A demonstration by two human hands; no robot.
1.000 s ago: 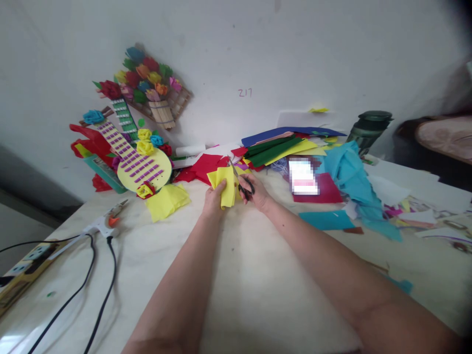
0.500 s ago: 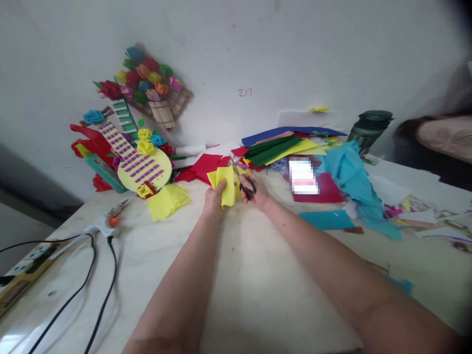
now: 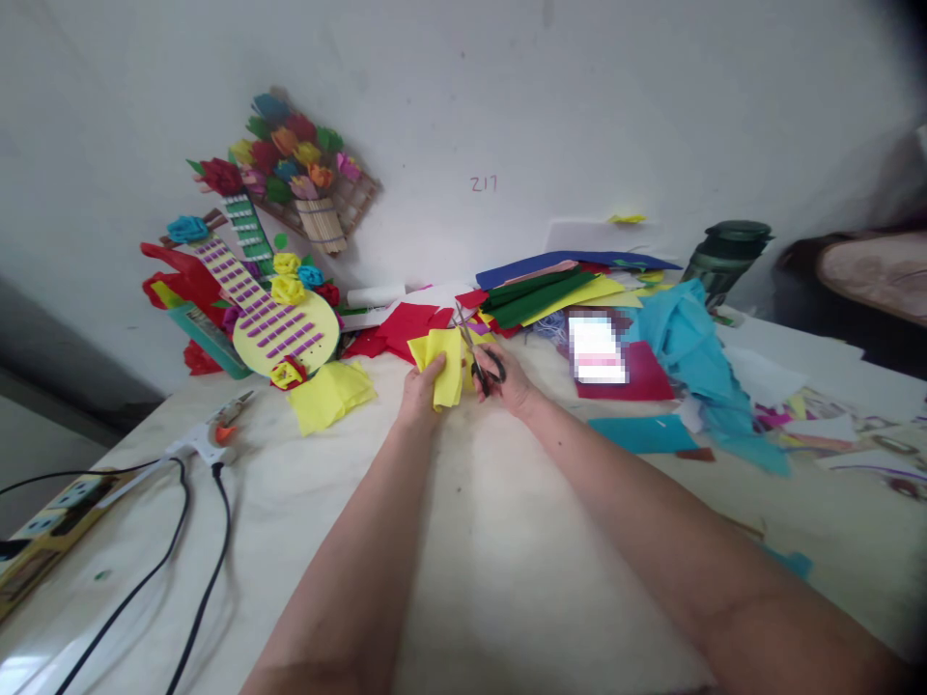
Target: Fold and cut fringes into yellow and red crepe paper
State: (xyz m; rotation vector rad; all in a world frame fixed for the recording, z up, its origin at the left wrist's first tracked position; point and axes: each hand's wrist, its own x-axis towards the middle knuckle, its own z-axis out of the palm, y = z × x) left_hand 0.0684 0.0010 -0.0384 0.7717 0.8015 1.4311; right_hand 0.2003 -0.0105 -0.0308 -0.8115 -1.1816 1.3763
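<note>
My left hand [image 3: 421,386] is closed on a folded piece of yellow crepe paper [image 3: 450,367], thumb across its front. Just to the right, my right hand [image 3: 508,381] grips black-handled scissors [image 3: 480,357], fingers in the loops and blades pointing up and away. The blades stand close beside the yellow paper's right edge; whether they touch it I cannot tell. More yellow paper shows behind the scissors. Red paper [image 3: 411,330] lies behind my left hand. On the table to the left rests a stack of yellow paper pieces [image 3: 331,394].
A guitar-shaped craft [image 3: 286,333] with paper flowers leans at the back left. A glue gun [image 3: 207,444] and power strip [image 3: 62,516] with cords lie left. Coloured sheets [image 3: 543,294] are piled behind, and a blurred-out phone [image 3: 598,347], blue paper [image 3: 677,323] and dark bottle [image 3: 724,256] are right.
Almost nothing differs. The whole view has shifted very slightly, and both hands keep their hold on the yellow paper and the scissors.
</note>
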